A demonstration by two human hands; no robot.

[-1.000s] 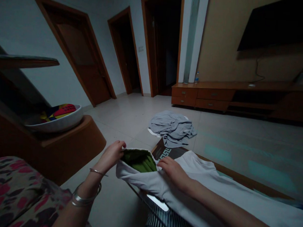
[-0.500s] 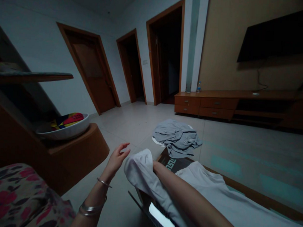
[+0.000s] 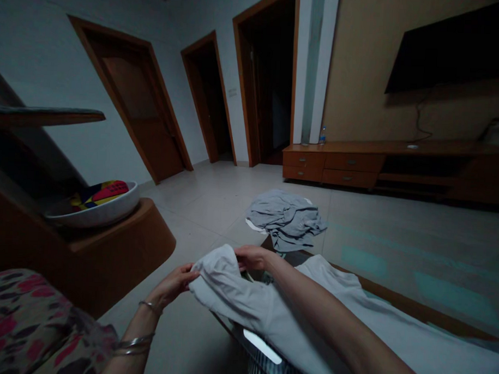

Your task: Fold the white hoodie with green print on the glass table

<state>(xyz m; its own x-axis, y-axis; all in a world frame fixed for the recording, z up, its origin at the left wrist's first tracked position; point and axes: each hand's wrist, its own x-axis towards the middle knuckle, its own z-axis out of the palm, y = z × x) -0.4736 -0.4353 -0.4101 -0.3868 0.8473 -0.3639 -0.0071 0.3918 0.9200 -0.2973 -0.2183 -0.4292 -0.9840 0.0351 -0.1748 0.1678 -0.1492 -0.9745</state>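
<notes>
A white shirt [image 3: 245,301] lies along the glass-topped table, with one end, which looks like a sleeve, lifted over the table's near left edge. My left hand [image 3: 178,280] pinches the left edge of that lifted end between thumb and fingers. On the other side of it, my right hand [image 3: 251,257] grips the fabric, its fingertips partly hidden by the cloth. More of the white cloth spreads out to the right, beneath and beyond my right forearm. A crumpled grey garment [image 3: 287,215] rests at the far end of the table.
To the left, a white basin [image 3: 97,211] holding a colourful bag stands on a wooden armrest [image 3: 158,233]. A floral cushion [image 3: 27,321] fills the lower left. Across the floor are a low TV cabinet [image 3: 352,171] and a wall-mounted television [image 3: 454,49].
My left hand, apart from the cloth before, has closed on its edge. The lifted end is more spread out, and my right hand shows more. The view has shifted slightly.
</notes>
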